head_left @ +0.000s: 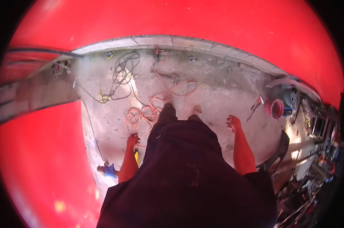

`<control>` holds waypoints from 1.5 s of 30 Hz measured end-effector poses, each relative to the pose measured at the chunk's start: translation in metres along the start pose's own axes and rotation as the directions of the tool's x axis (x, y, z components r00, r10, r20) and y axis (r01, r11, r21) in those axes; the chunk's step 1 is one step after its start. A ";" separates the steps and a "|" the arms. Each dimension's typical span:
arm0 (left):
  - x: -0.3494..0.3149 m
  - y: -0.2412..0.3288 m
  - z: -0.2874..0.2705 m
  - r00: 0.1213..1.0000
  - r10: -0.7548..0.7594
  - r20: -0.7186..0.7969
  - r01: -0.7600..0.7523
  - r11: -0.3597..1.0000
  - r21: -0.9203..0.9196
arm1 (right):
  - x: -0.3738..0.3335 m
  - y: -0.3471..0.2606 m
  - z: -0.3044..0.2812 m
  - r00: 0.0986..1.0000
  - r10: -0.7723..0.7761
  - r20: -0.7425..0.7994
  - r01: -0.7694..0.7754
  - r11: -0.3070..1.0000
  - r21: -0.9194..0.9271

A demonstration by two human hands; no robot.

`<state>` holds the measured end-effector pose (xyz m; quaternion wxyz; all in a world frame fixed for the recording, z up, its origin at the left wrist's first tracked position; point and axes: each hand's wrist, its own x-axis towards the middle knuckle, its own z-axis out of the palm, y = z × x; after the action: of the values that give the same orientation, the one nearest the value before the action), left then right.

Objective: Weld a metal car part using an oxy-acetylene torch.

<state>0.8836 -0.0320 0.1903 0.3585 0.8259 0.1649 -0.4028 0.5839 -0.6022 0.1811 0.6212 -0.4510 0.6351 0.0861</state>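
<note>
My left hand (pixel 132 140) hangs beside my left leg, its fingers curled. Just below it, a yellow-and-black object (pixel 136 155) shows partly behind the forearm; I cannot tell whether the hand holds it. An orange cord (pixel 141 116) lies in loose coils on the floor by my left foot, and a strand runs toward that hand. On the other side, my right hand (pixel 233 123) hangs over the concrete floor with its fingers apart and nothing in them. Nearest to it is a long pliers-like tool (pixel 255 108) on the floor.
A tangled dark cable (pixel 123 74) lies ahead on the left. A low concrete block kerb (pixel 187 42) borders a red surface. To the right stand a pink bucket (pixel 277 109), a dark plastic chair (pixel 277 152) and piled scrap (pixel 312 182). Blue cloth (pixel 109 170) shows at lower left.
</note>
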 end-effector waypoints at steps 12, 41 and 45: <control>0.151 0.200 -0.088 0.973 0.227 0.039 -0.223 0.972 -0.076 | -0.075 0.000 0.094 0.997 0.009 -0.079 -0.009 1.000 0.005; 0.149 0.327 0.182 0.785 0.038 0.618 -0.536 0.542 0.648 | -0.090 0.308 0.172 0.963 0.027 -0.270 0.036 0.973 0.228; 0.103 0.319 0.243 0.782 -0.027 0.622 -0.578 0.342 0.741 | -0.139 0.305 0.084 0.900 0.051 -0.434 0.233 0.784 0.575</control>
<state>0.9934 -0.4296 0.1541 -0.0559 0.7497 -0.3394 -0.5653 0.4117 -0.3042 0.1462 0.5828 -0.2628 0.7249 -0.2566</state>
